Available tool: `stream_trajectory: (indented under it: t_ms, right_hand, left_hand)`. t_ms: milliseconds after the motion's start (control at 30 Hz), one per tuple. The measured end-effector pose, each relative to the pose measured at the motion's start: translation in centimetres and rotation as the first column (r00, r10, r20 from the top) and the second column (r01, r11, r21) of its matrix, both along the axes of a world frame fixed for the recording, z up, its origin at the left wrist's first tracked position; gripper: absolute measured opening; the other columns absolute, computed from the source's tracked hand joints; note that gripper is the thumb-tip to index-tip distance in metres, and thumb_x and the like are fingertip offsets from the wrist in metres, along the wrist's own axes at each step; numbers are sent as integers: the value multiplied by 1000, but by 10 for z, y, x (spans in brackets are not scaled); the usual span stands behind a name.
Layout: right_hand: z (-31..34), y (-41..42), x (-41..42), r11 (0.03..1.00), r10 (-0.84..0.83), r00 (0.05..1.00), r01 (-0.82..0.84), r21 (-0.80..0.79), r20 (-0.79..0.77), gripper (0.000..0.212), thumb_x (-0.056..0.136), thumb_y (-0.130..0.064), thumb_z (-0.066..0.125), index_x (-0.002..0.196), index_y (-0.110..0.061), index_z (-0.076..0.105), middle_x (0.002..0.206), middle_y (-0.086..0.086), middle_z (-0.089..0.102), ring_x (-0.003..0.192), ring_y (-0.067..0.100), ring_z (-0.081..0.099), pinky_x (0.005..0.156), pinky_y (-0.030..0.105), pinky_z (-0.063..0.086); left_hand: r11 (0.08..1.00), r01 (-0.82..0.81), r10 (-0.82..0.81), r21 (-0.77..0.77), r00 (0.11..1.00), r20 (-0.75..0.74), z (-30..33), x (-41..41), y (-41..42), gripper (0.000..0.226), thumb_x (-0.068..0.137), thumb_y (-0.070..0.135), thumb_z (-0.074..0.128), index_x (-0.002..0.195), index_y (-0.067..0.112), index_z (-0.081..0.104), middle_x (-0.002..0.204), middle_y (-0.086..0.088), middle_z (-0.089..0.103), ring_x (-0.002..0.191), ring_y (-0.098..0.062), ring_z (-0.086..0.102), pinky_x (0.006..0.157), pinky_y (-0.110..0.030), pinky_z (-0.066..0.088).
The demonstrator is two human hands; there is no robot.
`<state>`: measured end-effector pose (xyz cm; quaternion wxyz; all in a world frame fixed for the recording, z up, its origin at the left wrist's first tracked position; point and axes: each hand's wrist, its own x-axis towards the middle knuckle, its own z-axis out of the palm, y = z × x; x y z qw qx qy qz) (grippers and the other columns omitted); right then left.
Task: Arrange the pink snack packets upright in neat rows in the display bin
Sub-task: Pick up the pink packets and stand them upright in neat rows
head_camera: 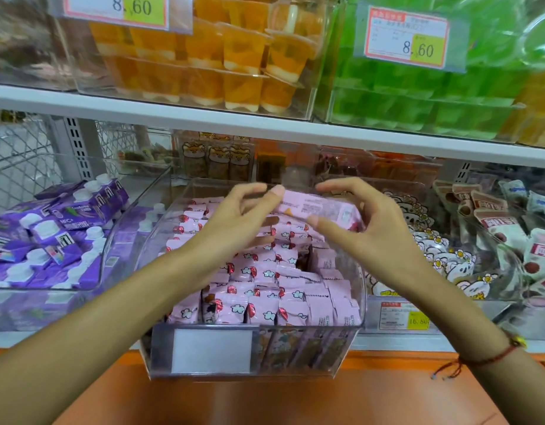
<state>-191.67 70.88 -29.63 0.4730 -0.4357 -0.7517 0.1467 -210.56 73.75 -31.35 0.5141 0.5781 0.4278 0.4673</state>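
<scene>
A clear plastic display bin (161, 354) sits in the middle of the shelf, filled with several rows of pink snack packets (259, 305) standing upright. Above the back of the bin, both hands hold a small bundle of pink packets (320, 207) lying flat, printed backs up. My left hand (234, 219) pinches its left end between thumb and fingers. My right hand (366, 228) grips its right side, thumb in front and fingers curled over the far edge. A dark gap (302, 259) shows among the packets under the bundle.
A bin of purple drink pouches (59, 228) stands to the left, and one of white and brown snack packets (492, 240) to the right. A white shelf edge (265, 121) with orange and green jelly cups hangs close above. An orange ledge (265, 400) runs in front.
</scene>
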Motion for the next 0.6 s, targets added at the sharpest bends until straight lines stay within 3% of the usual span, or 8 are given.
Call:
stream_trajectory:
  t_ms: [67,133,233,333,400,467,533,600]
  right_hand:
    - [5,1,0,962,-8,953,-75,-261,-302,29,69,-25,78,94,-15,68,80,-3,72,64,15,70,54,20,53]
    - [8,2,2,894,-51,894,-157,-419,-444,36,62,-39,74,88,-14,71,75,2,72,61,19,70,50,18,51]
    - [9,4,3,791,-80,854,-259,-554,-514,57,67,-62,57,97,-15,67,90,10,74,62,18,71,47,17,51]
    - [10,6,5,757,-69,783,-363,-544,-618,63,81,-68,40,104,-14,63,93,12,73,66,20,71,48,20,53]
    - [11,5,6,784,-32,774,-373,-496,-632,53,80,-60,49,99,-12,64,87,10,73,69,18,69,53,20,54]
    - [8,5,6,841,-2,819,-309,-444,-574,34,81,-37,62,99,-8,63,83,7,71,70,16,67,57,19,53]
    - [7,6,9,905,-77,863,-150,-398,-500,26,84,-15,66,106,-4,58,89,10,71,71,16,67,60,21,55]
    - [9,8,15,936,-204,867,37,-349,-454,28,84,-9,67,106,-10,49,92,9,68,67,12,68,61,20,56]
  left_hand:
    - [991,53,-38,122,992,-123,1,-1,-1,41,85,47,58,123,34,53,120,11,63,106,-2,62,95,-33,51]
    - [987,98,-82,125,989,-126,1,-1,-3,34,83,45,60,114,32,61,113,11,68,102,-1,64,95,-32,50]
    - [997,51,-48,61,997,-55,-2,1,-1,30,82,44,63,102,23,68,100,7,73,91,-5,69,78,-26,57]
    - [1000,13,-14,28,1000,18,-6,7,1,21,87,37,62,93,19,69,79,13,73,76,-4,71,59,-18,56]
    - [999,7,-7,48,1000,8,-9,10,3,20,87,39,61,90,20,68,74,15,73,73,-1,70,54,-14,53]
    - [992,28,-23,123,999,-41,-13,12,5,18,87,42,59,88,25,66,74,20,72,75,5,67,59,-11,52]
    - [965,140,-99,223,977,-187,-16,13,6,12,88,41,57,93,32,63,85,26,69,83,11,63,67,-4,47]
    - [924,297,-183,242,897,-402,-20,11,6,19,92,33,55,111,30,59,103,24,61,93,1,60,70,-6,44]
